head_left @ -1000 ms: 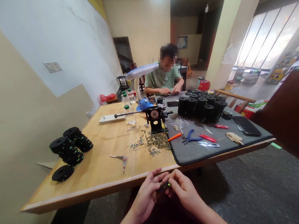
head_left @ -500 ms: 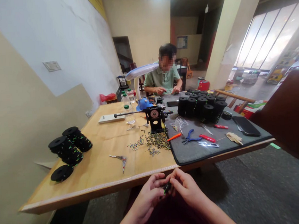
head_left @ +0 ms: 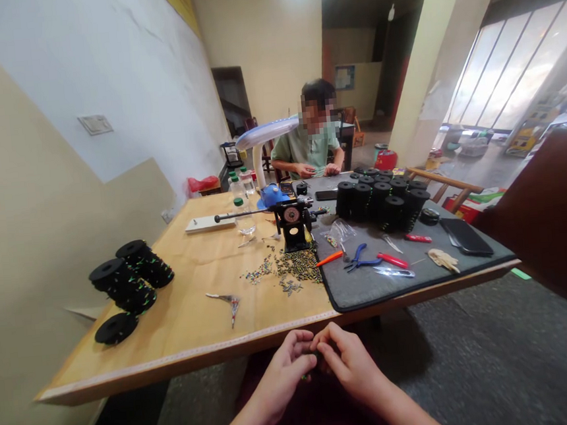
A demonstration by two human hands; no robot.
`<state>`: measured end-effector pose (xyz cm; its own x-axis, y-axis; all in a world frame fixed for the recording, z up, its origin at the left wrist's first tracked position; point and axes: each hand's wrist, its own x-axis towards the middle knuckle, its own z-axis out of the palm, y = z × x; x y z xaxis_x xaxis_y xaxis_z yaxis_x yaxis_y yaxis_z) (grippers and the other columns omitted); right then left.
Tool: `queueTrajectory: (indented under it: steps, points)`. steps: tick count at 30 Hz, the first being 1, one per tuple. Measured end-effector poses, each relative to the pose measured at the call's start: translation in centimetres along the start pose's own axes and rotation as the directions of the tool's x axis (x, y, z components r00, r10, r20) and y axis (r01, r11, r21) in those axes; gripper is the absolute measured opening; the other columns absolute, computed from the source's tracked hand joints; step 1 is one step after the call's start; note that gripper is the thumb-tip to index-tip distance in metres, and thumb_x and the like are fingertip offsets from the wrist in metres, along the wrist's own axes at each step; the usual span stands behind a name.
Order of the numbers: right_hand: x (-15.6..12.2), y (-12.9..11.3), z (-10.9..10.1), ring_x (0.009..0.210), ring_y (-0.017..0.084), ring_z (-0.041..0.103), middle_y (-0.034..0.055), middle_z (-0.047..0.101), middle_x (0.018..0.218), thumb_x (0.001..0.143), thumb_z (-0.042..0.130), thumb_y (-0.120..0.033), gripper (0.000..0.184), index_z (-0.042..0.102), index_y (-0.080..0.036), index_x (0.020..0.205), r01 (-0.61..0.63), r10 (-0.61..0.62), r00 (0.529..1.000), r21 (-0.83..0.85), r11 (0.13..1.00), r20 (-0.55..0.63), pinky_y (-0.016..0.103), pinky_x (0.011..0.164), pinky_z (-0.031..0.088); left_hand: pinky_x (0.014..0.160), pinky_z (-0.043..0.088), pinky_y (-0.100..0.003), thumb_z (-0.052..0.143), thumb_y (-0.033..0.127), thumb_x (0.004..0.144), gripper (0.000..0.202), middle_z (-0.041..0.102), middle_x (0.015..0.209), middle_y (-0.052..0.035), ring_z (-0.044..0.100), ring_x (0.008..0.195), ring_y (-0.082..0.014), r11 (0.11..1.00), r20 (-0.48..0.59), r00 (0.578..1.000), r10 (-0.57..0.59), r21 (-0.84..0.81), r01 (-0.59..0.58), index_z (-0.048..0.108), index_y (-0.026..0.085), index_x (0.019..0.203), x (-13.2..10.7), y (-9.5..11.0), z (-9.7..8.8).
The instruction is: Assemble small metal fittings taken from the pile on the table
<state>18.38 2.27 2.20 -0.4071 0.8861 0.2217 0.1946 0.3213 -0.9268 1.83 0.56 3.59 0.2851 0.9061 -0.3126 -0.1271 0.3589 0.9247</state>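
Just below the table's front edge, my left hand (head_left: 291, 368) curls around a small black thing with green bits (head_left: 306, 376), mostly hidden by the fingers. Its kind is not clear, though its colours match the black spools on the table. My right hand (head_left: 346, 356) meets it from the right, thumb and forefinger pinched together at the far end of the thing. What lies between those fingertips is too small to make out. Beyond the hands, a bundle of thin pointed pieces (head_left: 232, 301) lies on the wood, beside a heap of tiny striped pieces (head_left: 297, 265).
Black foam spools (head_left: 124, 286) stand at the left, and more spools (head_left: 371, 198) crowd the grey mat (head_left: 355, 295). Blue pliers (head_left: 362, 258), a red-handled tool (head_left: 393, 260) and a black winding machine (head_left: 293, 225) are nearby. A person (head_left: 305, 148) sits opposite behind a lamp (head_left: 266, 133).
My right fingers have closed in over the black thing, so less of it shows. My left thumb has shifted slightly. Across the table, the person's hands have moved a little.
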Motion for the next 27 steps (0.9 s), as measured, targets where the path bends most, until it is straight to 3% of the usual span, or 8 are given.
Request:
queueTrajectory:
  steps: [8, 18, 23, 27]
  points:
    - [0.0, -0.2, 0.2, 0.053, 0.012, 0.050, -0.0015, 0.055, 0.065, 0.095, 0.045, -0.029, 0.019, 0.052, -0.018, 0.082, -0.013, 0.013, 1.000, -0.006, 1.000, -0.007, 0.022, 0.054, 0.039, 0.066, 0.038, -0.025, 0.056, 0.022, 0.075, 0.018, 0.060, 0.088, -0.0024, 0.053, 0.078, -0.0140, 1.000, 0.004, 1.000, 0.005, -0.006, -0.005, 0.054, 0.017, 0.093, 0.0, 0.1, 0.5]
    - [-0.2, -0.7, 0.5, 0.053, 0.012, 0.048, -0.0010, 0.053, 0.066, 0.095, 0.045, -0.032, 0.021, 0.052, -0.018, 0.080, 0.009, -0.009, 1.000, -0.027, 1.000, -0.004, 0.022, 0.054, 0.038, 0.064, 0.035, -0.025, 0.056, 0.018, 0.069, 0.012, 0.050, 0.070, 0.0036, 0.046, 0.067, -0.0114, 0.997, -0.027, 0.997, 0.078, -0.009, -0.079, 0.048, 0.019, 0.078, 0.3, -0.8, 0.3]
    - [0.0, -0.7, 0.5, 0.053, 0.012, 0.048, -0.0002, 0.055, 0.068, 0.096, 0.045, -0.036, 0.024, 0.053, -0.018, 0.081, 0.023, -0.024, 0.999, -0.020, 1.000, -0.026, 0.022, 0.054, 0.039, 0.057, 0.029, -0.023, 0.058, 0.022, 0.069, 0.018, 0.043, 0.061, 0.0067, 0.039, 0.059, -0.0096, 0.997, -0.088, 0.993, 0.081, -0.013, -0.082, 0.040, 0.020, 0.070, 0.4, -1.0, 0.3]
    - [0.4, -0.5, 0.3, 0.051, 0.011, 0.048, 0.0000, 0.055, 0.067, 0.096, 0.044, -0.041, 0.029, 0.052, -0.018, 0.080, 0.026, -0.026, 0.999, 0.013, 1.000, -0.048, 0.021, 0.051, 0.038, 0.054, 0.026, -0.023, 0.062, 0.028, 0.068, 0.025, 0.047, 0.062, 0.0058, 0.039, 0.057, -0.0098, 0.991, -0.049, 0.995, 0.086, -0.102, -0.091, 0.037, 0.021, 0.069, 0.8, -1.6, 0.1]
